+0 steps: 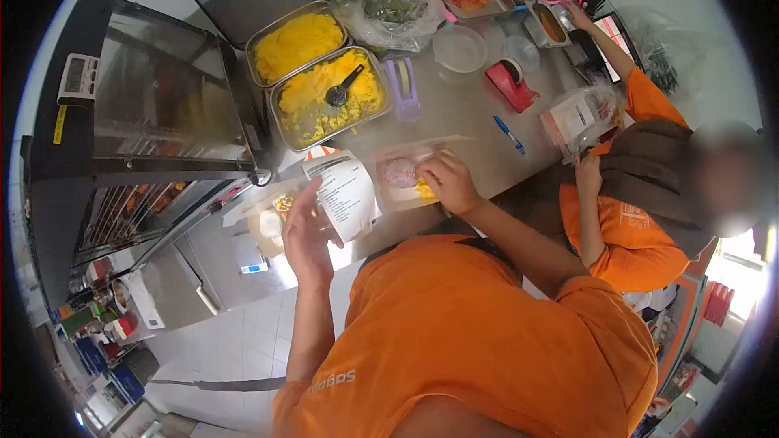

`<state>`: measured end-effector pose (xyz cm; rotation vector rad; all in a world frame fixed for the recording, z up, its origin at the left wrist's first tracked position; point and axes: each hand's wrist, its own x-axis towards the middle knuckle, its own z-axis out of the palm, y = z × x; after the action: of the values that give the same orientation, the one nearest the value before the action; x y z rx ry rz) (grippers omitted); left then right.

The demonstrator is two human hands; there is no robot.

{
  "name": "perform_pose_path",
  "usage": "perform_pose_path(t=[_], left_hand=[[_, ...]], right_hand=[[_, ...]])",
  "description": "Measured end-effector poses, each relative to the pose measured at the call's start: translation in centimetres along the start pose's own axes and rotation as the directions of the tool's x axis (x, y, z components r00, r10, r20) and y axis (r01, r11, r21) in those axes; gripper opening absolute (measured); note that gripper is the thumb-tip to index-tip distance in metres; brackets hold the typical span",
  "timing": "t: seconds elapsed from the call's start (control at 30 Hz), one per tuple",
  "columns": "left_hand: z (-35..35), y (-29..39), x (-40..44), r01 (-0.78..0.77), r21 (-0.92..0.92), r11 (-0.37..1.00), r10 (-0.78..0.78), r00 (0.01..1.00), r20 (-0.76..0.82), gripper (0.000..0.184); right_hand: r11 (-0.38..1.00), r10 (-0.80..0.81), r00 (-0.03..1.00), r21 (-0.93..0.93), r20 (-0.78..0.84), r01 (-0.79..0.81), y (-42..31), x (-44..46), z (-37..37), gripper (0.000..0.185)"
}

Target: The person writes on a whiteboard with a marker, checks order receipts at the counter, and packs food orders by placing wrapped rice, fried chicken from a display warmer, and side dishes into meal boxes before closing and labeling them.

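My left hand [307, 239] holds a white printed order slip [350, 199], upright, its text facing me. Behind it, a brown paper wrapper [261, 223] lies open with white and yellow food on it. My right hand [450, 184] has its fingers pinched at the edge of a small clear packet with pink print [400, 173]. That packet rests on another sheet of wrapping paper [442, 146], and some yellow food [424, 189] shows under my fingers.
Two steel trays of yellow food [299, 42] stand at the back, a black scoop [344, 87] in the nearer one. Right of them are a purple tape dispenser [403, 89], a red dispenser [511, 85] and a blue pen [510, 135]. A co-worker in orange [625, 235] handles a plastic bag [576, 118].
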<state>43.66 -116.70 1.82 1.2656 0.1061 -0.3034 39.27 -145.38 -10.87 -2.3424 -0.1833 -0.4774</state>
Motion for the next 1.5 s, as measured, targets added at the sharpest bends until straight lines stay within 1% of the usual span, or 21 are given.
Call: perform_pose_path(t=[0.07, 0.17, 0.27, 0.3, 0.37, 0.47, 0.57, 0.6, 0.67, 0.7, 0.73, 0.8, 0.9, 0.97, 1.0, 1.07, 1.13, 1.23, 1.27, 1.37, 1.5], left_hand=[[0.0, 0.2, 0.1, -0.026, 0.000, 1.000, 0.026, 1.000, 0.000, 0.071], [-0.4, -0.2, 1.1, -0.065, 0.009, 0.998, 0.065, 0.998, -0.027, 0.069], [-0.5, -1.0, 1.7, -0.144, 0.022, 0.989, 0.144, 0.990, -0.002, 0.073], [0.3, -0.3, 1.7, -0.039, 0.048, 0.998, 0.042, 0.997, -0.061, 0.076], [1.0, 0.0, 2.1, -0.034, 0.070, 0.997, 0.038, 0.998, -0.054, 0.080], [1.5, -1.1, 3.2, -0.006, 0.054, 0.999, 0.009, 0.998, -0.069, 0.085], [3.8, -1.7, 5.1, 0.059, 0.053, 0.997, -0.051, 0.987, -0.153, 0.087], [4.7, -1.7, 5.6, 0.068, 0.083, 0.994, -0.054, 0.986, -0.159, 0.088], [6.6, -1.1, 6.6, 0.081, 0.145, 0.986, -0.054, 0.982, -0.179, 0.088], [7.0, -0.7, 6.7, 0.025, 0.099, 0.995, -0.018, 0.997, -0.078, 0.058], [8.9, -0.2, 7.1, -0.037, 0.178, 0.983, 0.055, 0.994, -0.098, 0.055], [10.1, 0.3, 8.1, 0.097, 0.234, 0.967, -0.034, 0.966, -0.257, 0.058], [10.4, -0.3, 9.1, 0.117, 0.295, 0.948, -0.014, 0.944, -0.330, 0.078], [8.3, -1.3, 8.7, 0.129, 0.469, 0.874, 0.007, 0.960, -0.278, 0.075], [9.2, -1.1, 9.6, 0.131, 0.548, 0.826, 0.011, 0.969, -0.248, 0.074], [10.5, -0.8, 10.1, 0.251, 0.431, 0.867, -0.129, 0.948, -0.292, 0.084], [10.1, -1.1, 11.2, 0.291, 0.281, 0.915, -0.212, 0.936, -0.280, 0.084], [11.8, -0.5, 12.6, 0.362, 0.274, 0.891, -0.268, 0.906, -0.329, 0.084], [11.4, -1.0, 12.7, 0.324, 0.252, 0.912, -0.244, 0.922, -0.301, 0.084], [10.1, -2.0, 12.1, 0.241, 0.226, 0.944, -0.181, 0.950, -0.256, 0.086], [10.4, -0.9, 12.3, 0.277, 0.261, 0.925, -0.203, 0.939, -0.278, 0.092]], right_hand=[[1.000, -0.028, 0.996, 0.011, -0.087, 0.029, -2.3, 0.9, 1.1, 0.008], [0.948, -0.315, 0.934, 0.096, 0.169, 0.303, -0.5, -0.7, 4.2, 0.010], [0.905, -0.419, 0.895, -0.015, 0.155, 0.426, -2.0, -1.3, 2.1, 0.015], [0.926, -0.373, 0.913, 0.010, 0.163, 0.377, -2.3, 0.0, 0.5, 0.016], [0.961, -0.276, 0.942, 0.083, 0.191, 0.265, -2.8, 2.8, -2.6, 0.019], [1.000, -0.004, 0.993, -0.003, -0.116, 0.003, 3.0, 9.4, -7.4, 0.016], [0.939, 0.298, 0.878, -0.052, -0.374, -0.341, 14.4, 19.7, -15.8, 0.015], [0.932, 0.250, 0.786, -0.079, -0.566, -0.354, 20.0, 22.7, -17.4, 0.017], [0.870, 0.312, 0.715, -0.116, -0.626, -0.480, 32.4, 27.6, -21.3, 0.023], [0.768, 0.320, 0.762, -0.317, -0.563, -0.557, 39.1, 29.8, -23.2, 0.025], [0.655, 0.316, 0.808, -0.502, -0.496, -0.565, 44.5, 31.7, -25.3, 0.026], [0.468, 0.305, 0.878, -0.745, -0.369, -0.475, 54.6, 34.3, -28.7, 0.032], [0.449, 0.305, 0.910, -0.800, -0.281, -0.397, 65.0, 35.5, -29.5, 0.039], [0.480, 0.308, 0.905, -0.773, -0.294, -0.414, 67.9, 36.3, -28.9, 0.038], [0.492, 0.310, 0.902, -0.761, -0.301, -0.423, 69.0, 36.6, -28.8, 0.037], [0.511, 0.312, 0.895, -0.738, -0.319, -0.441, 70.7, 37.1, -29.1, 0.036], [0.359, 0.506, 0.837, -0.831, -0.208, -0.424, 65.8, 36.9, -28.9, 0.036], [0.411, 0.629, 0.777, -0.858, 0.024, -0.307, 61.7, 36.6, -29.5, 0.037], [0.473, 0.629, 0.769, -0.841, 0.115, -0.261, 61.7, 37.0, -29.9, 0.037], [0.524, 0.375, 0.925, -0.838, 0.063, -0.156, 68.3, 35.1, -28.9, 0.027], [0.651, 0.374, 0.927, -0.722, 0.036, -0.235, 65.3, 36.3, -30.4, 0.024]])
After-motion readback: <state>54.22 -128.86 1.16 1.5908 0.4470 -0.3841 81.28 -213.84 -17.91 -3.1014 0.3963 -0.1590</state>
